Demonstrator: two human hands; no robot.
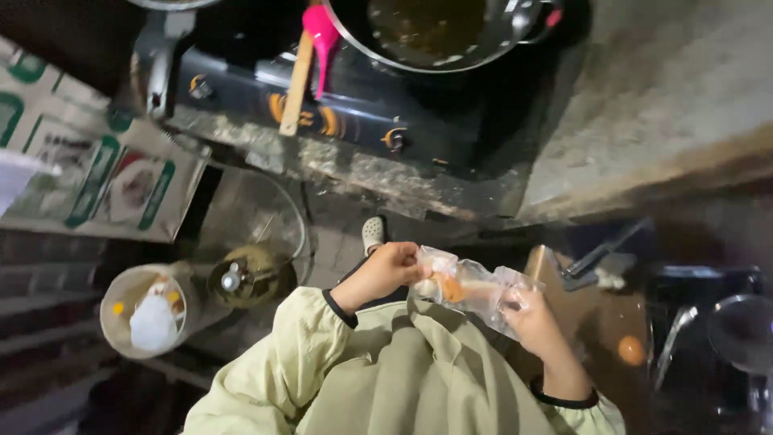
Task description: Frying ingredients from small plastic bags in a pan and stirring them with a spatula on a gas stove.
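Head view showed the left hand (385, 274) and right hand (527, 316) pinching a crinkly clear plastic bag (471, 288) of orange food; holding both ends level seemed safest against spills.

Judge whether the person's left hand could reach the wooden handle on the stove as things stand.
Probably not at once: the left hand grips the clear plastic bag with the right hand. Otherwise, nothing blocks the wooden handle.

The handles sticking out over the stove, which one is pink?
The curved pink handle leaning toward the wok; beside it, the straight wooden handle is tan.
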